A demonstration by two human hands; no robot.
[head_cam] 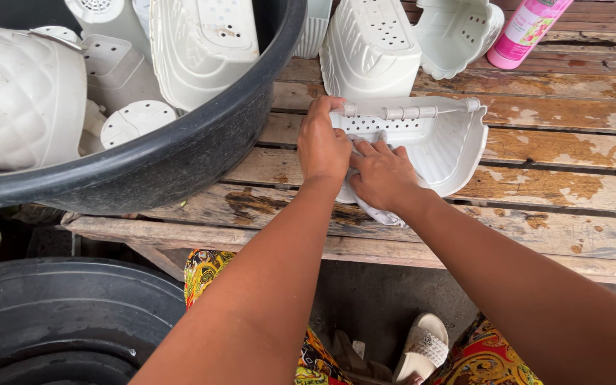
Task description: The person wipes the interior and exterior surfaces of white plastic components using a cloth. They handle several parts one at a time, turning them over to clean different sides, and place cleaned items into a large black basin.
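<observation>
A white perforated plastic basket half (442, 140) lies on a worn wooden bench (557, 185), open side up. My left hand (322, 146) grips its left edge, the thumb near the hinge rod along its top rim. My right hand (383, 175) presses a white cloth (378, 212) against the inside of the piece; most of the cloth is hidden under the hand.
A big black tub (180, 160) at the left holds several white plastic pots and parts. More white pieces (368, 46) and a pink bottle (527, 28) stand at the bench's far side. A second black tub (65, 321) sits on the ground below, beside my sandalled foot (422, 349).
</observation>
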